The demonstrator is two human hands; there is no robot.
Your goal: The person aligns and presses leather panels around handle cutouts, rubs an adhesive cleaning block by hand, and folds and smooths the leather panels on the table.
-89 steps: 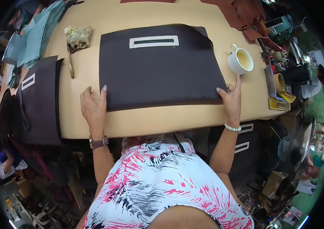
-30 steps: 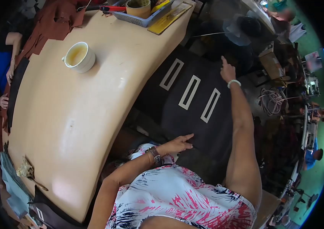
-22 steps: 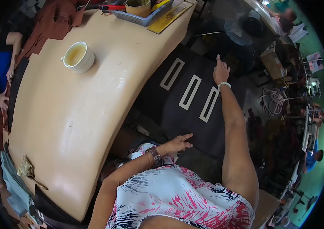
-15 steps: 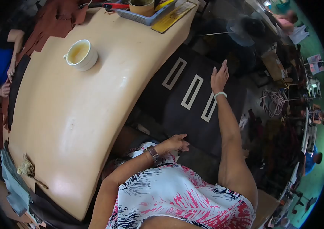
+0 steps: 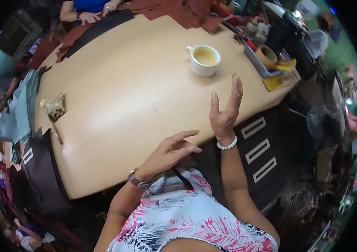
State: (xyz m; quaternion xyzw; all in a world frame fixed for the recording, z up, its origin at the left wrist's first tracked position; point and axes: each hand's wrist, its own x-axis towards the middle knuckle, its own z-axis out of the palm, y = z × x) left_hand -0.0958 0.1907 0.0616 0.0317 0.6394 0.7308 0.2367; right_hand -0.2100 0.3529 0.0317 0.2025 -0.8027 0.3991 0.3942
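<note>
My left hand (image 5: pixel 171 150) hovers over the front edge of the tan table (image 5: pixel 115 138), its fingers stretched out and holding nothing. To its right, my right hand (image 5: pixel 226 110) is raised with thumb and fingers apart, also holding nothing. Just beyond its fingertips stands a white cup (image 5: pixel 204 70) with a yellowish substance inside. Below and right of that hand hangs a dark panel (image 5: pixel 285 166). Three pale rectangular frames (image 5: pixel 257 151) lie on it in a row.
A blue-grey basket (image 5: pixel 257 62) holds a tape roll (image 5: pixel 266 54); a yellow ruler (image 5: pixel 277 82) lies beside it. A stick with a crusted, pale head (image 5: pixel 54 107) lies at the left. Across the table, another person's hands (image 5: pixel 90 17) rest near reddish-brown sheets (image 5: pixel 155 8).
The view has swung left over the table. My right hand has left the dark panel and is now raised near the cup. My left hand has moved over the table edge.
</note>
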